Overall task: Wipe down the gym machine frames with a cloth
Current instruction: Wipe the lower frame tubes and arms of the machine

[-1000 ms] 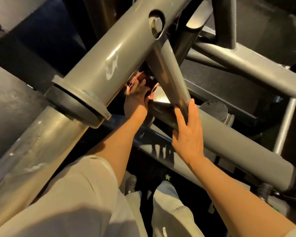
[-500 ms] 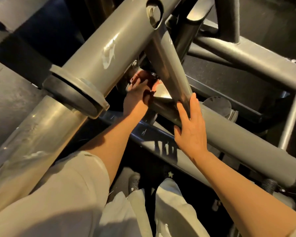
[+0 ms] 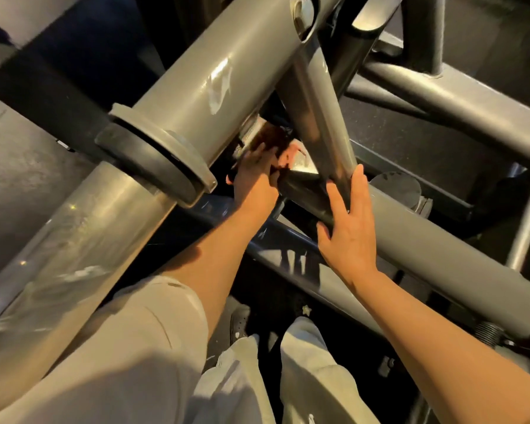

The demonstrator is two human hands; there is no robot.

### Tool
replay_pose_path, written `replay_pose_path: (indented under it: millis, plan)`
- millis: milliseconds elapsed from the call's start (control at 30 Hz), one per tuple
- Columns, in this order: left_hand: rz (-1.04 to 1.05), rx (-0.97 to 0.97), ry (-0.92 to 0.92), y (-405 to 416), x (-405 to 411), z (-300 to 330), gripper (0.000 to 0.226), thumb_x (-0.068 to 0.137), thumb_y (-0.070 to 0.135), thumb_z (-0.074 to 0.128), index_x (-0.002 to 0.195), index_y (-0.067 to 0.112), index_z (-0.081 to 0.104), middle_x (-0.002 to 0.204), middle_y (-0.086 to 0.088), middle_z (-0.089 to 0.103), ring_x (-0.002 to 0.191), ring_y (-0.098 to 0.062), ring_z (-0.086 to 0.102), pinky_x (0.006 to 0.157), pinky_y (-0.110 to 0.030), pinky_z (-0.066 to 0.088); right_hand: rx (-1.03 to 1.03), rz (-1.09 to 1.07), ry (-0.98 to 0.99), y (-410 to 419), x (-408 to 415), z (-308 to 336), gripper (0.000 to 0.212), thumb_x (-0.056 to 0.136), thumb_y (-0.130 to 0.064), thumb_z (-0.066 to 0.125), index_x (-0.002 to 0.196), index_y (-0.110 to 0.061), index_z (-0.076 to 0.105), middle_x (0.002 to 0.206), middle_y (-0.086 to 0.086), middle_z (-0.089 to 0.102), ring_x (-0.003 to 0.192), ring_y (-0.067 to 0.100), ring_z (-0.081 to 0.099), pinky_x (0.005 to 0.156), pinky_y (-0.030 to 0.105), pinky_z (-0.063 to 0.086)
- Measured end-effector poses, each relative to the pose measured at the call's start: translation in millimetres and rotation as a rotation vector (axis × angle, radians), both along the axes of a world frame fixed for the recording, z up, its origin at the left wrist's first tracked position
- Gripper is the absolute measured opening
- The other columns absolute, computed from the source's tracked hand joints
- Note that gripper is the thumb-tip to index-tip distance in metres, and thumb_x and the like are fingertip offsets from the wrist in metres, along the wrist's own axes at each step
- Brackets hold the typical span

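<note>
Two hands are at work in the middle of this grey machine frame, and one cloth. The left hand (image 3: pixel 254 182) reaches in under the thick diagonal tube (image 3: pixel 214 84), its fingers curled round a reddish-brown cloth (image 3: pixel 273 137) pressed into the joint where the tubes meet; part of the cloth is hidden behind the fingers and the steel. The right hand (image 3: pixel 348 231) lies flat with its fingers straight and spread on the lower horizontal tube (image 3: pixel 441 258), fingertips touching the foot of the slimmer slanted strut (image 3: pixel 322 117) that drops from above. So the hands are apart, one clamped on the rag, the other just bracing.

I count one black collar (image 3: pixel 153 166) ringing the thick tube, one round disc (image 3: pixel 395 186) just behind the lower tube, one threaded spring end (image 3: pixel 488 332) at the far right, and two pale trouser legs (image 3: pixel 312 377) below, with one dark shoe (image 3: pixel 239 322) showing between them.

Compared with a second ago, the left hand has pushed further up into the joint and more of the cloth shows above the fingers. The right hand has hardly shifted along its tube; its fingers are a little more spread. The whole frame sits lower and nearer in view.
</note>
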State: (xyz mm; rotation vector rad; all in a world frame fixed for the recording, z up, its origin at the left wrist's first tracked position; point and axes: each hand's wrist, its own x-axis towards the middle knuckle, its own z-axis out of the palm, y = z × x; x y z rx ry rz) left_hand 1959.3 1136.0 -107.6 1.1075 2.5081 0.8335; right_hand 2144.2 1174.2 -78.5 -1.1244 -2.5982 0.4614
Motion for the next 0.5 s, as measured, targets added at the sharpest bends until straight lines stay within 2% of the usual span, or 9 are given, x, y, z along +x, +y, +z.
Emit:
replay_pose_path:
  millis: [100,167,200,267,400,467,500]
  plan:
    - [-0.108,-0.036,-0.011,-8.5,24.0,-1.0,0.025,0.092,0.006,0.052,0.111,0.005,0.067,0.116,-0.016,0.065,0.11,-0.031,0.057,0.092,-0.027,0.035,-0.012,-0.032,-0.008,-4.5,-2.7,0.3,0.067,0.08,-0.01,0.074,0.14,-0.006,0.046,0.162,0.02,0.003,0.149,0.037,0.007,0.114,0.036,0.016]
    - [-0.134,0.008,0.018,-12.6,14.4,5.8,0.027,0.093,0.005,0.052,0.116,0.008,0.066,0.121,-0.013,0.063,0.113,-0.028,0.056,0.095,-0.025,0.035,-0.008,-0.023,-0.009,-2.8,-2.3,0.4,0.067,0.08,-0.01,0.075,0.14,-0.006,0.046,0.162,0.02,0.003,0.149,0.037,0.007,0.114,0.036,0.017]
    - [-0.134,0.044,0.014,-12.4,8.2,8.6,0.028,0.093,0.005,0.052,0.117,0.01,0.065,0.125,-0.013,0.061,0.117,-0.028,0.054,0.099,-0.028,0.038,-0.01,-0.013,-0.011,-1.5,-1.1,-0.2,0.067,0.08,-0.01,0.075,0.141,-0.006,0.046,0.162,0.02,0.003,0.149,0.036,0.008,0.115,0.037,0.019]
    - [-0.093,0.09,-0.001,-2.9,-4.0,12.3,0.034,0.093,0.007,0.054,0.125,0.014,0.06,0.133,-0.011,0.056,0.125,-0.027,0.051,0.105,-0.037,0.04,-0.02,0.002,-0.016,0.9,2.0,-1.2,0.068,0.08,-0.01,0.075,0.141,-0.008,0.045,0.162,0.018,0.003,0.15,0.036,0.008,0.116,0.043,0.025]
    - [0.08,0.016,-0.064,34.5,-8.8,16.4,0.04,0.094,0.01,0.055,0.132,0.02,0.053,0.132,-0.003,0.059,0.125,-0.02,0.052,0.103,-0.029,0.038,-0.039,0.022,0.002,4.0,5.6,-0.3,0.069,0.08,-0.009,0.075,0.142,-0.009,0.045,0.163,0.016,0.003,0.15,0.035,0.01,0.113,0.053,0.033]
    - [0.068,-0.018,-0.086,46.0,1.4,16.5,0.038,0.097,0.013,0.049,0.136,0.015,0.048,0.141,-0.006,0.051,0.131,-0.021,0.045,0.107,-0.028,0.031,-0.042,0.035,0.013,5.3,7.0,-0.9,0.068,0.079,-0.008,0.074,0.141,-0.007,0.046,0.162,0.017,0.004,0.149,0.035,0.01,0.113,0.053,0.033]
    - [0.008,-0.046,-0.074,46.9,6.3,16.0,0.032,0.099,0.016,0.047,0.13,0.013,0.051,0.138,-0.008,0.052,0.129,-0.023,0.045,0.106,-0.03,0.032,-0.046,0.037,0.016,5.7,7.2,-1.2,0.068,0.079,-0.008,0.074,0.141,-0.007,0.046,0.162,0.017,0.004,0.15,0.035,0.01,0.113,0.053,0.033]
